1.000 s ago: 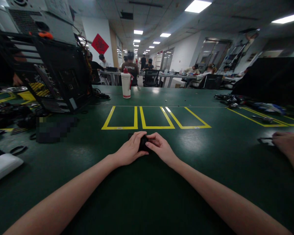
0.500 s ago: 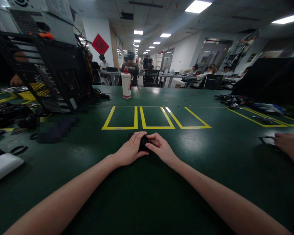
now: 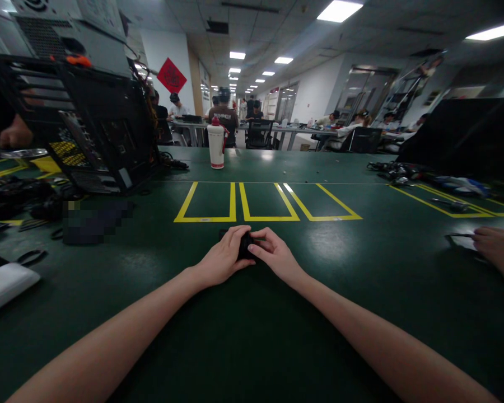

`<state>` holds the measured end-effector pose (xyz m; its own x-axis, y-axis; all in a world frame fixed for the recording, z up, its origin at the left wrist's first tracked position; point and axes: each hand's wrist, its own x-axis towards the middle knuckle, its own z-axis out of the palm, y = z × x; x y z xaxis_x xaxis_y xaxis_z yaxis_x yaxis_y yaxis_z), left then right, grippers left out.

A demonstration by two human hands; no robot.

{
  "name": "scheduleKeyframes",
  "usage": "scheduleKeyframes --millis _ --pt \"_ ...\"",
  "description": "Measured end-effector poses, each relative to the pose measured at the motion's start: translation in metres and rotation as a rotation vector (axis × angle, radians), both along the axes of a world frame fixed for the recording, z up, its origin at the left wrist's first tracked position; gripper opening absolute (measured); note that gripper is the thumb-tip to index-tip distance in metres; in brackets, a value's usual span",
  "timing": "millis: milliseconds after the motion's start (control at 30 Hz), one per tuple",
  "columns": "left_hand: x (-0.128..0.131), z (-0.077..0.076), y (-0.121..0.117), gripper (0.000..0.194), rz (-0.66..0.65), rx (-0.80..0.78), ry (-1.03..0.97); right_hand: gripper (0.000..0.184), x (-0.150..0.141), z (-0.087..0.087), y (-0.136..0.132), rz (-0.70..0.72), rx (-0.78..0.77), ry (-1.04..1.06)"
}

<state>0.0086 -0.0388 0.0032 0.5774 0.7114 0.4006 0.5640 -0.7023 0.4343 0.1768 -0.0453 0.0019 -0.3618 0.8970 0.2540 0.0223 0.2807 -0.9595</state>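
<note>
Between my hands, low over the green table [image 3: 260, 336], is a small black object [image 3: 244, 247] with a rounded face; its kind cannot be made out. My left hand [image 3: 220, 257] wraps round it from the left, fingers over the far side and thumb along the near side. From the right, my right hand [image 3: 278, 254] pinches its edge with thumb and fingertips. Both hands are closed, and they cover most of the object. Just beyond them, yellow tape outlines [image 3: 269, 218] mark the tabletop.
A black computer case [image 3: 109, 129] stands at the left, near dark cables [image 3: 12, 196] and a white object [image 3: 10, 285]. A white bottle [image 3: 217, 146] stands farther back. At the right, another person's hand [image 3: 493, 249] touches a small item; tools and cables [image 3: 445, 184] lie beyond.
My hands keep the same hold on the black object, with hardly any shift. At the far left, another person's hand has moved slightly left.
</note>
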Motion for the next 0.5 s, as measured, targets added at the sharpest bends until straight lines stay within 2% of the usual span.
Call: scheduleKeyframes --millis 100,200,400,500 --pt "0.0011 -0.0002 -0.0004 0.065 0.011 0.008 -0.004 0.019 -0.0009 0.0000 0.0017 -0.046 0.033 -0.010" --pt "0.0018 0.0000 -0.0009 0.063 0.019 -0.003 0.001 0.029 -0.0001 -0.0001 0.0030 -0.074 0.002 -0.041" --pt "0.0022 0.0037 -0.0034 0.060 0.033 -0.025 0.014 0.030 0.0013 0.0000 0.0001 -0.024 -0.038 -0.048" --pt "0.0023 0.0038 -0.0032 0.060 0.033 -0.025 0.008 0.025 -0.0004 0.0010 -0.0018 -0.023 -0.027 -0.013"
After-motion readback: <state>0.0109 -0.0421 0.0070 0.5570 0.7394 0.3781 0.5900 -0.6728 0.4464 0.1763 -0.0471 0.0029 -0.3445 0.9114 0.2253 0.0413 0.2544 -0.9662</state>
